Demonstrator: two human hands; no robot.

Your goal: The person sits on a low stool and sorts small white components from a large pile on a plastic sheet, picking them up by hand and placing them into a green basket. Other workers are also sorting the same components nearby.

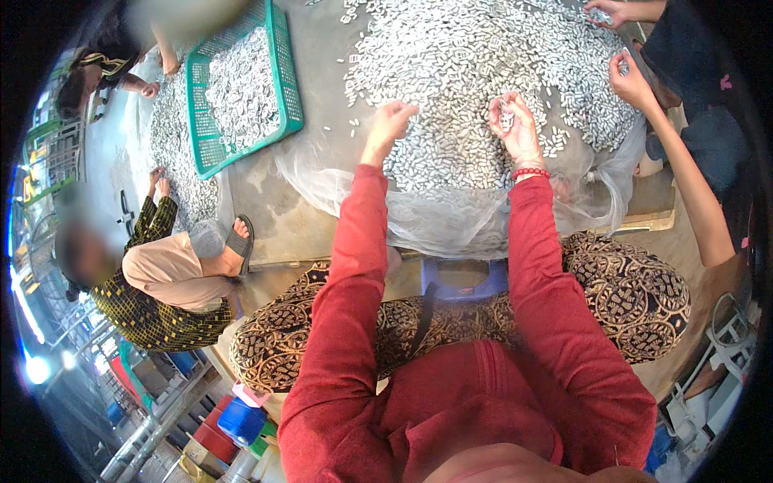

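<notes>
A wide pile of small silvery metal pieces (451, 56) spreads in front of me. Over its near left side, my left hand (390, 129) is closed, thumb and fingertips pinched together; whatever they hold is too small to make out. My right hand (519, 133), with a red bead bracelet at the wrist, is turned partly palm up above the pile. Its fingers curl around a few silvery metal pieces (506, 120), whose exact kind I cannot tell.
A green plastic basket (290, 101) of flat silvery pieces stands left of the pile. Translucent sheeting (451, 221) lies along the near edge. Co-workers' hands (632, 84) reach over the pile at the right; other people sit at the left by a second heap (193, 197).
</notes>
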